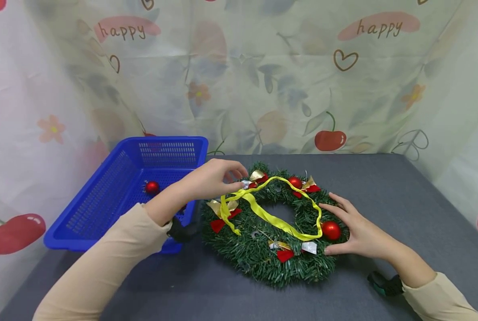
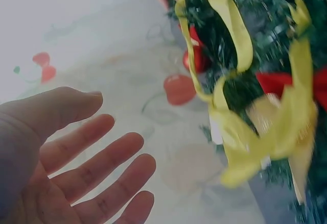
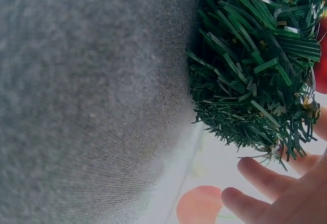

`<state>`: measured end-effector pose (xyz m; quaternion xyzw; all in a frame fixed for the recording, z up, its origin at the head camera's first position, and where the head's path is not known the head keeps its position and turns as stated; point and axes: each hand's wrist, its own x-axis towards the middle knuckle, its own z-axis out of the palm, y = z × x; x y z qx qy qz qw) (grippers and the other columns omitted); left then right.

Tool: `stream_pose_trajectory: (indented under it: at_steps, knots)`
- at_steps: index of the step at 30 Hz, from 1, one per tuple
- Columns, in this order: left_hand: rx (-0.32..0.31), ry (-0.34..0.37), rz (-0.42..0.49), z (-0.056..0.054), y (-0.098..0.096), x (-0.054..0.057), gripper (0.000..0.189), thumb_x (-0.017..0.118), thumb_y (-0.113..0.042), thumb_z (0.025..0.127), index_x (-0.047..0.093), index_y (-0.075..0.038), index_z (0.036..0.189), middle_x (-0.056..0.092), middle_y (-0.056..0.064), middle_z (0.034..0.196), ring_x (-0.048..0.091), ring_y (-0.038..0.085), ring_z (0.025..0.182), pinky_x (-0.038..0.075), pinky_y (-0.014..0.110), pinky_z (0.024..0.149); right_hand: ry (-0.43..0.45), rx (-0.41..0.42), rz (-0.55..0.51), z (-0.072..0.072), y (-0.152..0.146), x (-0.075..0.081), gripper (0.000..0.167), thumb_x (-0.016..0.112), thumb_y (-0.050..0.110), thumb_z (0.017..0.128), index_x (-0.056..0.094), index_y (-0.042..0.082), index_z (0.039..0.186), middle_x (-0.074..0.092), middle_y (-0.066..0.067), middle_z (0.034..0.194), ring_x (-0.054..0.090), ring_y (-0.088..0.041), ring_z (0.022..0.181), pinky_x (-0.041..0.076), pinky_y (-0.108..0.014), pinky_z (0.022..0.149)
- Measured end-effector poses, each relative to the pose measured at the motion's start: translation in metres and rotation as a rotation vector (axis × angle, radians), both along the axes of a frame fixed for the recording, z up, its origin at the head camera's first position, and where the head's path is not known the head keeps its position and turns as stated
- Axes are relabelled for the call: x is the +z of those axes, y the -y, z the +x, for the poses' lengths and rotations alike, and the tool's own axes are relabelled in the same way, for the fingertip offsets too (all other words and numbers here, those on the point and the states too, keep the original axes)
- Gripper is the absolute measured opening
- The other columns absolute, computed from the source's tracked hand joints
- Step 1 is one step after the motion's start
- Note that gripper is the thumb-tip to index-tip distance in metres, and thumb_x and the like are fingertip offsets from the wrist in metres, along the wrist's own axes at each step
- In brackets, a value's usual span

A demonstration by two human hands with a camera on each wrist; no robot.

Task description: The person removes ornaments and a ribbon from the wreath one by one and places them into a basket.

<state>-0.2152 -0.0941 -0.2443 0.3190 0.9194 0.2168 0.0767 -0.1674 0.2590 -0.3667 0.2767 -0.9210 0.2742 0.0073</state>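
Note:
A green Christmas wreath (image 1: 243,254) lies on the table, with red-and-gold bows (image 1: 223,214) and red ball ornaments (image 1: 331,230) on it. Loosely looped over its top is a yellow ribbon (image 1: 269,217); its tied part shows at the left in the head view. My left hand (image 1: 216,179) hovers by the wreath's upper left, and the left wrist view shows its relaxed fingers (image 2: 110,165) apart from the ribbon (image 2: 237,127). At the wreath's right edge my right hand (image 1: 359,229) has its fingers spread beside the red ball, near or touching the greenery (image 3: 255,71).
A blue plastic basket (image 1: 82,196) stands to the left, holding a red ball (image 1: 152,187); part of its inside is hidden by the left arm. The grey tabletop (image 1: 407,209) runs back to a printed curtain (image 1: 243,89) that also hangs at both sides.

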Motion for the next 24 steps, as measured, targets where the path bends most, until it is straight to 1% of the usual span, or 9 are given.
stream_pose_trajectory:
  at_steps: [3, 6, 10, 12, 15, 18, 20, 24]
  knots:
    - [-0.032, 0.006, -0.006, -0.002, -0.014, -0.002, 0.028, 0.057, -0.024, 0.093, 0.061, -0.014, 0.118, 0.067, 0.006, 0.112, 0.063, 0.02, 0.101, 0.052, 0.034, 0.086, 0.003, 0.003, -0.007, 0.0, 0.0, -0.001, 0.09, 0.08, 0.041, 0.069, 0.037, 0.01, 0.141, 0.013, -0.023, 0.151, 0.025, -0.048, 0.131, 0.038, -0.067, 0.089]
    - [-0.065, 0.017, -0.009, -0.006, -0.029, -0.007, 0.028, 0.057, -0.024, 0.093, 0.061, -0.013, 0.119, 0.067, 0.006, 0.111, 0.064, 0.02, 0.101, 0.052, 0.031, 0.086, 0.005, 0.005, -0.012, 0.0, 0.0, -0.001, 0.089, 0.08, 0.04, 0.069, 0.037, 0.01, 0.141, 0.012, -0.023, 0.151, 0.024, -0.048, 0.131, 0.038, -0.067, 0.089]
    - [-0.083, 0.027, 0.003, -0.014, -0.048, -0.017, 0.028, 0.057, -0.024, 0.093, 0.061, -0.013, 0.118, 0.067, 0.005, 0.107, 0.063, 0.019, 0.095, 0.051, 0.028, 0.081, 0.006, 0.007, -0.014, 0.0, -0.001, -0.003, 0.089, 0.08, 0.04, 0.069, 0.037, 0.011, 0.141, 0.012, -0.023, 0.151, 0.023, -0.049, 0.132, 0.038, -0.067, 0.089]
    - [-0.084, 0.031, 0.015, -0.018, -0.057, -0.023, 0.028, 0.057, -0.024, 0.093, 0.06, -0.013, 0.119, 0.066, 0.005, 0.108, 0.062, 0.019, 0.096, 0.05, 0.027, 0.081, 0.006, 0.006, -0.014, 0.0, -0.001, -0.003, 0.09, 0.08, 0.04, 0.069, 0.037, 0.011, 0.141, 0.013, -0.023, 0.151, 0.023, -0.049, 0.132, 0.038, -0.067, 0.089]
    - [-0.077, 0.045, 0.051, -0.025, -0.069, -0.033, 0.03, 0.056, -0.024, 0.094, 0.059, -0.012, 0.121, 0.066, 0.006, 0.108, 0.062, 0.02, 0.098, 0.048, 0.026, 0.082, 0.01, 0.002, -0.011, -0.001, 0.0, -0.003, 0.09, 0.08, 0.041, 0.069, 0.037, 0.011, 0.141, 0.013, -0.023, 0.151, 0.024, -0.048, 0.132, 0.038, -0.067, 0.089]
    - [-0.06, 0.068, 0.095, -0.031, -0.08, -0.041, 0.031, 0.055, -0.023, 0.094, 0.059, -0.009, 0.121, 0.066, 0.007, 0.108, 0.063, 0.021, 0.098, 0.05, 0.027, 0.082, 0.016, -0.002, -0.011, -0.001, 0.0, -0.003, 0.09, 0.08, 0.041, 0.069, 0.037, 0.011, 0.141, 0.013, -0.023, 0.151, 0.024, -0.047, 0.132, 0.038, -0.067, 0.09]
    - [-0.047, 0.073, 0.121, -0.035, -0.087, -0.045, 0.031, 0.056, -0.023, 0.094, 0.059, -0.008, 0.12, 0.066, 0.008, 0.107, 0.064, 0.021, 0.097, 0.051, 0.027, 0.081, 0.02, -0.002, -0.013, -0.001, 0.0, -0.003, 0.09, 0.08, 0.04, 0.068, 0.037, 0.011, 0.141, 0.013, -0.023, 0.151, 0.024, -0.047, 0.132, 0.038, -0.067, 0.09]
    - [-0.013, 0.067, 0.152, -0.041, -0.098, -0.051, 0.03, 0.055, -0.024, 0.094, 0.06, -0.009, 0.12, 0.066, 0.008, 0.112, 0.064, 0.02, 0.099, 0.051, 0.026, 0.081, 0.021, 0.006, -0.02, -0.001, -0.001, -0.004, 0.09, 0.081, 0.039, 0.069, 0.036, 0.011, 0.142, 0.012, -0.023, 0.151, 0.028, -0.047, 0.13, 0.038, -0.066, 0.089]
